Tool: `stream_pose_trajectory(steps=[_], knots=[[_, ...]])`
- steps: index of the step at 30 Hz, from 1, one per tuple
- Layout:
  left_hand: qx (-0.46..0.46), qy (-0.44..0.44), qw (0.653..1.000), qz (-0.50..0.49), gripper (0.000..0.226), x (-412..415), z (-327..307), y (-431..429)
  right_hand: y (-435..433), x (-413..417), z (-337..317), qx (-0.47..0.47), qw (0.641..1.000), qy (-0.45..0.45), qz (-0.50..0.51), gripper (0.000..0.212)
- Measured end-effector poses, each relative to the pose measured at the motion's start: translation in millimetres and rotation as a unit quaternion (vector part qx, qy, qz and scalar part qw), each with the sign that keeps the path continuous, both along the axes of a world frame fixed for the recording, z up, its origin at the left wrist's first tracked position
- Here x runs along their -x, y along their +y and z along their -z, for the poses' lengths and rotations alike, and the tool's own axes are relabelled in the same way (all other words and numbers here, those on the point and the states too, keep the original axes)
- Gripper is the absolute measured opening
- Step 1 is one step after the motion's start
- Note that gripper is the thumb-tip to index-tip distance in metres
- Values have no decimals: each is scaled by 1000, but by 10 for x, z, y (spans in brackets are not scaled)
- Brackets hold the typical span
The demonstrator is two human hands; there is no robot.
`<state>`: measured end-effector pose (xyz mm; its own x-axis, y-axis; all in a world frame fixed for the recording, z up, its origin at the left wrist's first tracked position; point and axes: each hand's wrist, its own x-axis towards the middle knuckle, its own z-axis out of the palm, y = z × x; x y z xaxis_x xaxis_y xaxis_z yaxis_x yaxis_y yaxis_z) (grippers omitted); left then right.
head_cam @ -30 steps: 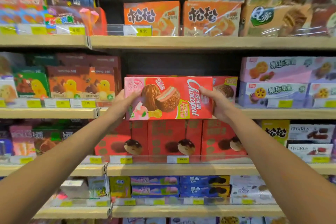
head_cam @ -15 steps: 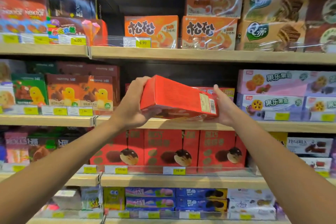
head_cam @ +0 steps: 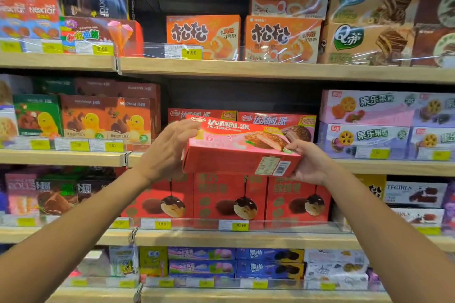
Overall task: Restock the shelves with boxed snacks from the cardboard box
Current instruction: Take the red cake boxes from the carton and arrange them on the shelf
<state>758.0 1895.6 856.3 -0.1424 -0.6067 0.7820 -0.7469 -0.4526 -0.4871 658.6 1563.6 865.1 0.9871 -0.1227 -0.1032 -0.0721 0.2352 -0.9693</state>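
Between my hands, level with the middle shelf (head_cam: 246, 72), sits the tilted red snack box (head_cam: 240, 149). My left hand (head_cam: 163, 152) grips its left end; my right hand (head_cam: 307, 161) grips the barcode end.

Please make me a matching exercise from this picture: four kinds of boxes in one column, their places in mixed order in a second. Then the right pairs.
Things:
1. pink chocolate pie box
2. orange boxes
3. lilac boxes
4. dark blue boxes

Places:
A. middle shelf, far right
B. between left hand and right hand
C. lowest shelf in view
D. upper shelf, by the 9.90 tag

Pairs: 1-B, 2-D, 3-A, 4-C.
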Motion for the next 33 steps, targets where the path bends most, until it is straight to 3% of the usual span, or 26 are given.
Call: stream_pose_trajectory(steps=[5,9,12,14,16,19,21,22,26,30,33], knots=[[-5,-2,1000,5,68,-73,63,-30,97,-51,64,-3,1000,-20,17,30],[-57,-15,998,2,58,-114,102,-36,111,-92,102,-30,996,-66,42,14],[-48,66,996,-42,82,-189,169,31,112,-111,113,-51,992,-104,57,19],[28,162,984,-61,86,-174,181,29,118,-126,107,-67,988,-124,65,21],[125,310,940,-70,69,-88,133,-26,115,-133,98,-78,985,-135,78,25],[210,523,826,14,31,37,-16,-166,86,-147,76,-79,981,-145,106,21],[227,609,755,85,38,90,-114,-304,53,-160,45,-82,976,-165,113,13],[215,628,742,94,43,92,-156,-356,33,-169,22,-83,974,-181,112,12],[160,648,742,66,66,25,-254,-444,-32,-199,-92,-37,965,-238,102,14],[188,637,738,123,27,-38,-348,-567,-123,-257,-231,55,953,-283,93,15],[198,604,752,176,36,-54,-429,-651,-222,-359,-291,101,946,-290,100,17]])
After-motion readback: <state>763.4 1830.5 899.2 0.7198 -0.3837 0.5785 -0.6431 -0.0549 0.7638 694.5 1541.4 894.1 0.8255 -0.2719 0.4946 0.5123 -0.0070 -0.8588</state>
